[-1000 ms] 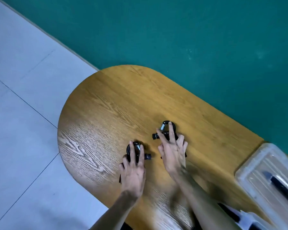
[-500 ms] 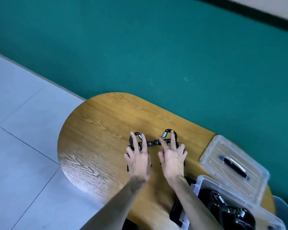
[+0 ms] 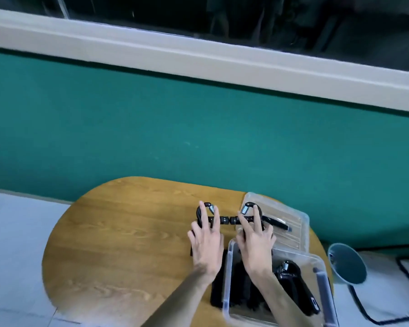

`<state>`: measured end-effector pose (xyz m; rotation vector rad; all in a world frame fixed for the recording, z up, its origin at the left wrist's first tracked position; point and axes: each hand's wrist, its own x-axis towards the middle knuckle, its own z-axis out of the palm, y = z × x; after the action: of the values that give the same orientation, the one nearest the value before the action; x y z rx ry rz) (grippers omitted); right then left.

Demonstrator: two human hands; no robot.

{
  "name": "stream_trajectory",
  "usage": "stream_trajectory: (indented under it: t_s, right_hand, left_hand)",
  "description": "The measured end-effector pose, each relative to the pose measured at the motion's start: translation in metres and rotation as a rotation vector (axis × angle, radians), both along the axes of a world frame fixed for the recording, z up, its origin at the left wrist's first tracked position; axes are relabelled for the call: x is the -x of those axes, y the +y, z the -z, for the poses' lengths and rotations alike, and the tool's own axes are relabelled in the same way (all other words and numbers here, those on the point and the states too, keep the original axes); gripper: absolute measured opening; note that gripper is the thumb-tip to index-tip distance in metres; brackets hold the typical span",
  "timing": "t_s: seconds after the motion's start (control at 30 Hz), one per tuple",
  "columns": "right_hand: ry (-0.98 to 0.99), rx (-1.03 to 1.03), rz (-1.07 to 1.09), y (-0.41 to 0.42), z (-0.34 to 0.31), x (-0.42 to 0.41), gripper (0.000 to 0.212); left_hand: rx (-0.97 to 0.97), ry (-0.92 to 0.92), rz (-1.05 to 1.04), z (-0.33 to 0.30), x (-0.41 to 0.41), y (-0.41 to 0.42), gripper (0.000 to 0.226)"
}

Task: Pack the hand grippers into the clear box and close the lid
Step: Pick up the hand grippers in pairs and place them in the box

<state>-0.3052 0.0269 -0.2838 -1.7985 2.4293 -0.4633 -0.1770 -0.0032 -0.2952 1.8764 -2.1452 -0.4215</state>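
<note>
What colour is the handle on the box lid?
Black, on the clear lid; the handle shows in the head view.

Each hand gripper's handles lie hidden under a hand. The clear box runs off the bottom edge, its dark contents blurred. The lid is partly covered.

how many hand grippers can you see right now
3. One under the left hand, its loop at; one under the right hand, loop at; one inside the clear box, at. Other dark items in the box may be more.
</note>
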Motion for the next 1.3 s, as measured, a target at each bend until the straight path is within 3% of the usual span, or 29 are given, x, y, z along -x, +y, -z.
stream_trajectory:
  t_s: [0.23, 0.43, 0.53, 0.87, 1.3]
  right_hand:
    - [-0.021, -0.049, 0.167, 0.073, 0.004, 0.068, 0.059]
    - [0.015, -0.126, 0.183, 0.117, 0.033, 0.114, 0.068]
    - [-0.039, -0.175, 0.194, 0.129, 0.050, 0.129, 0.064]
    - [-0.119, -0.210, 0.127, 0.132, 0.094, 0.154, 0.064]
    - [-0.129, -0.288, 0.086, 0.120, 0.131, 0.169, 0.064]
  left_hand:
    - [-0.048, -0.003, 0.129, 0.005, 0.076, 0.058, 0.086]
    - [-0.172, -0.035, 0.190, 0.032, 0.118, 0.097, 0.092]
    - [-0.218, -0.054, 0.194, 0.045, 0.127, 0.110, 0.083]
    - [-0.292, -0.224, 0.130, 0.072, 0.154, 0.119, 0.070]
    - [-0.377, -0.241, 0.067, 0.107, 0.169, 0.100, 0.075]
